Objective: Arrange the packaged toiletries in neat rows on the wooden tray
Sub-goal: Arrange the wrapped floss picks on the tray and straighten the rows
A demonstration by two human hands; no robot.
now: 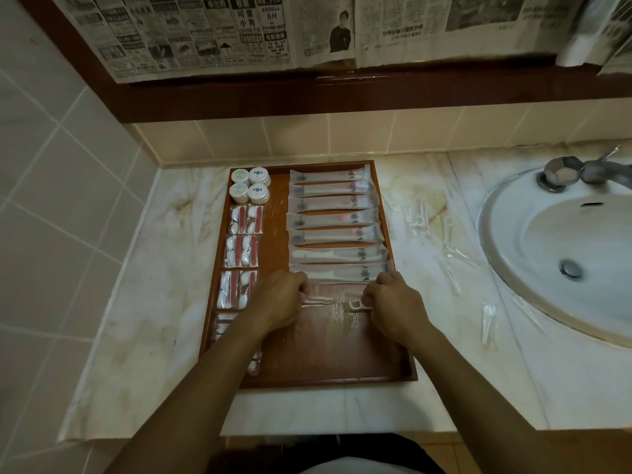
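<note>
Your left hand (280, 299) and right hand (390, 302) pinch the ends of one clear packet (337, 302) mid-tray, just below the row of long sachets (333, 220). Wooden tray (328, 374) sits on the table (143, 302); cotton-bud packs (241, 248) along its left edge, round soaps (249, 184) far-left corner. Loose packets (489, 323) lie near the sink (561, 251).

Tray (342, 371) near half is bare wood, open from the front edge. Far right side is blocked by a stack of long sachets (333, 217) running almost rim to rim; left column is filled by round tubs (249, 184) and swab packs (242, 241). A narrow bare strip runs between the two columns. Left hand (278, 299) and right hand (393, 302) sit mid-tray, both pinching a clear packet (337, 301). Loose clear wrappers (455, 254) litter the counter (143, 302) between tray and sink (561, 254); the counter left of the tray is bare.
</note>
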